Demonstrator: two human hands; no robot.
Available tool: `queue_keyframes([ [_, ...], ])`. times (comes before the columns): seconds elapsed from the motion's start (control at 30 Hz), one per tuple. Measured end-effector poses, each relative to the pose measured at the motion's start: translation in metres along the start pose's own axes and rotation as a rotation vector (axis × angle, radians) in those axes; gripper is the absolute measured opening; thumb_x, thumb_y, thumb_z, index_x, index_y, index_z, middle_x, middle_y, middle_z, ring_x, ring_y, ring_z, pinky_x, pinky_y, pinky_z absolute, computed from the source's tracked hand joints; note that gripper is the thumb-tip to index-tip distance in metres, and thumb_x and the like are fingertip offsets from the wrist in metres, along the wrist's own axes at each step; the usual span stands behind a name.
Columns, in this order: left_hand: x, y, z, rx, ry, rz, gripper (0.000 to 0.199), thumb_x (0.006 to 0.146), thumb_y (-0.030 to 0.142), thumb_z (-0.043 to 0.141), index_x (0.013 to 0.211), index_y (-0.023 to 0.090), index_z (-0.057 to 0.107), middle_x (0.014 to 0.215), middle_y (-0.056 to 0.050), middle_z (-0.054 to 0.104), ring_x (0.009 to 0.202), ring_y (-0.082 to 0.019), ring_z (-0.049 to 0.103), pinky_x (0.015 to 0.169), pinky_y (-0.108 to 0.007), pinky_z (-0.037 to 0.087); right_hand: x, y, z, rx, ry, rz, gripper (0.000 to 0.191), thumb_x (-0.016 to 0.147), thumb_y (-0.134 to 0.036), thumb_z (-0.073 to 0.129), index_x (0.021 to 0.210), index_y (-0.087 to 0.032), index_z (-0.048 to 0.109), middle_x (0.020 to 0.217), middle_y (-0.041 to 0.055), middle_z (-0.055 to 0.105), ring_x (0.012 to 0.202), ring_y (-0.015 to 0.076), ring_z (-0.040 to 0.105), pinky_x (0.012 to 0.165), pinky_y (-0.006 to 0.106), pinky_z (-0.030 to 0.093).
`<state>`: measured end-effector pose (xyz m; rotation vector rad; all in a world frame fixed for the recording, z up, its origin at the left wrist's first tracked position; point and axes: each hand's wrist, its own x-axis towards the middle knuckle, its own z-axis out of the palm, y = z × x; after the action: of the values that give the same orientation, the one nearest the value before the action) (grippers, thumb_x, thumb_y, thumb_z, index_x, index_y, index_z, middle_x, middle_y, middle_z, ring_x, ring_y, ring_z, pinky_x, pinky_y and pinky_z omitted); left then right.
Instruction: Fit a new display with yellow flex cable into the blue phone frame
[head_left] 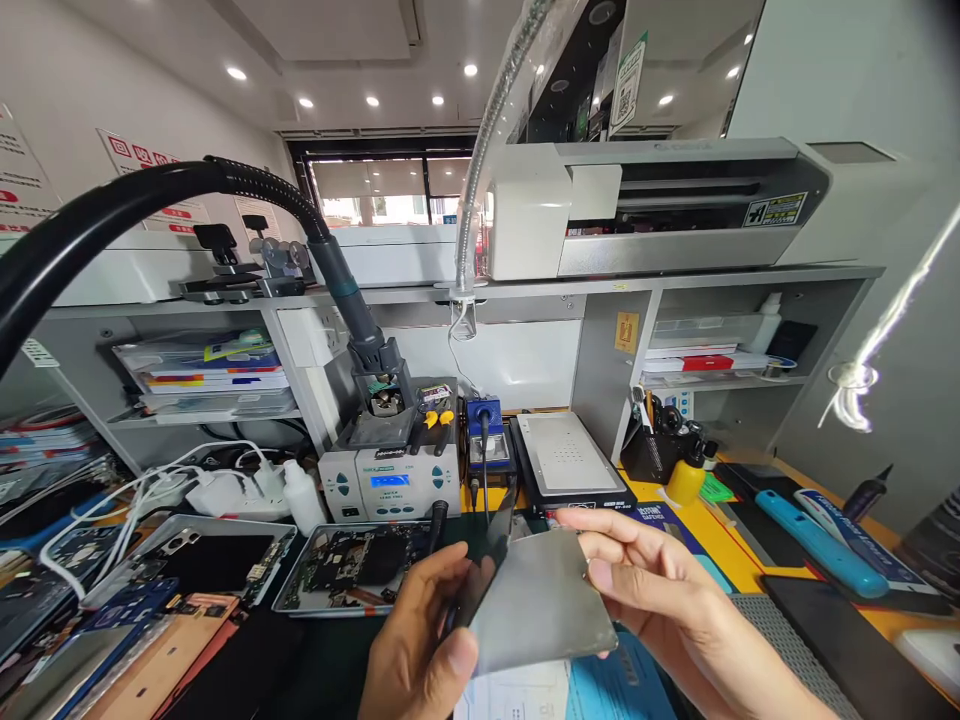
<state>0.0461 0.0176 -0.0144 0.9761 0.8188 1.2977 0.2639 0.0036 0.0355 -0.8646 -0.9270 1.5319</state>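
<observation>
Above the bench, my right hand [660, 590] pinches a flat grey panel [544, 600] by its right edge, thumb on the near face. The panel is tilted, with rounded corners and a smooth dull face. My left hand [424, 635] is closed around a thin dark slab [480, 585] that stands nearly on edge against the panel's left side. This slab is partly blurred, and I cannot tell whether it is joined to the panel. Below both lie white and blue papers [517, 690].
A rework station [390, 485] with a hot-air hose [345, 290] stands behind. Left of my hands are a tray of circuit boards [296, 590] and several phone parts [172, 640]. A flat plate device [562, 450], a yellow bottle [685, 480] and a blue tool [821, 545] lie to the right.
</observation>
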Motion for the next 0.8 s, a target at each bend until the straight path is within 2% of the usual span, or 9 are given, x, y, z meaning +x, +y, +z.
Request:
queue_keyframes([
  [0.13,0.001,0.002,0.002,-0.071,-0.017,-0.144,0.054,0.079,0.057,0.075,0.121,0.023,0.071,0.124,-0.011,0.073,0.13,-0.039,0.056,0.111,-0.049,0.042,-0.002,0.0,0.0,-0.15,0.04,-0.038,0.029,0.089,-0.036,0.073,0.116,-0.026,0.072,0.09,0.0002,0.065,0.073,0.0149,0.059,0.066,0.029,0.051],
  [0.27,0.0,0.007,0.007,-0.148,-0.035,-0.239,0.053,0.08,0.061,0.071,0.118,0.023,0.073,0.124,-0.012,0.073,0.121,-0.037,0.062,0.101,-0.05,0.05,-0.004,0.003,-0.002,-0.288,0.012,-0.08,0.027,0.095,-0.045,0.063,0.106,-0.023,0.075,0.089,0.0022,0.068,0.071,0.0154,0.06,0.068,0.03,0.051],
  [0.37,-0.001,0.009,0.008,-0.152,-0.014,-0.329,0.053,0.08,0.064,0.07,0.107,0.018,0.076,0.114,-0.014,0.073,0.112,-0.034,0.065,0.101,-0.051,0.051,-0.006,0.007,-0.002,-0.36,0.02,-0.154,0.033,0.099,-0.05,0.056,0.116,-0.025,0.07,0.094,0.0044,0.073,0.078,0.0176,0.063,0.073,0.031,0.05],
  [0.43,-0.002,0.011,0.007,-0.191,-0.005,-0.408,0.053,0.081,0.064,0.069,0.102,0.015,0.078,0.112,-0.015,0.071,0.106,-0.031,0.064,0.101,-0.052,0.051,-0.008,0.009,0.0,-0.44,0.024,-0.184,0.035,0.098,-0.049,0.059,0.126,-0.029,0.064,0.098,0.0037,0.074,0.088,0.02,0.066,0.08,0.033,0.05],
  [0.5,-0.002,0.013,0.008,-0.245,-0.045,-0.47,0.053,0.085,0.062,0.065,0.104,0.013,0.078,0.112,-0.015,0.068,0.101,-0.029,0.062,0.099,-0.053,0.052,-0.01,0.011,0.002,-0.523,0.026,-0.222,0.037,0.097,-0.045,0.064,0.132,-0.034,0.058,0.107,0.0024,0.072,0.099,0.0211,0.066,0.088,0.034,0.049],
  [0.6,0.0,0.014,0.008,-0.307,-0.167,-0.524,0.054,0.091,0.06,0.057,0.112,0.013,0.077,0.108,-0.013,0.064,0.095,-0.026,0.059,0.096,-0.052,0.052,-0.011,0.014,0.003,-0.587,0.017,-0.274,0.038,0.098,-0.042,0.063,0.134,-0.038,0.053,0.118,0.0018,0.067,0.107,0.0213,0.065,0.092,0.035,0.05],
  [0.8,0.001,0.014,0.007,-0.284,-0.241,-0.537,0.061,0.093,0.064,0.05,0.11,0.012,0.077,0.107,-0.013,0.065,0.098,-0.026,0.059,0.098,-0.045,0.049,-0.01,0.014,0.005,-0.595,0.024,-0.281,0.03,0.098,-0.043,0.062,0.125,-0.031,0.054,0.102,0.0017,0.071,0.102,0.0218,0.067,0.089,0.035,0.05],
])
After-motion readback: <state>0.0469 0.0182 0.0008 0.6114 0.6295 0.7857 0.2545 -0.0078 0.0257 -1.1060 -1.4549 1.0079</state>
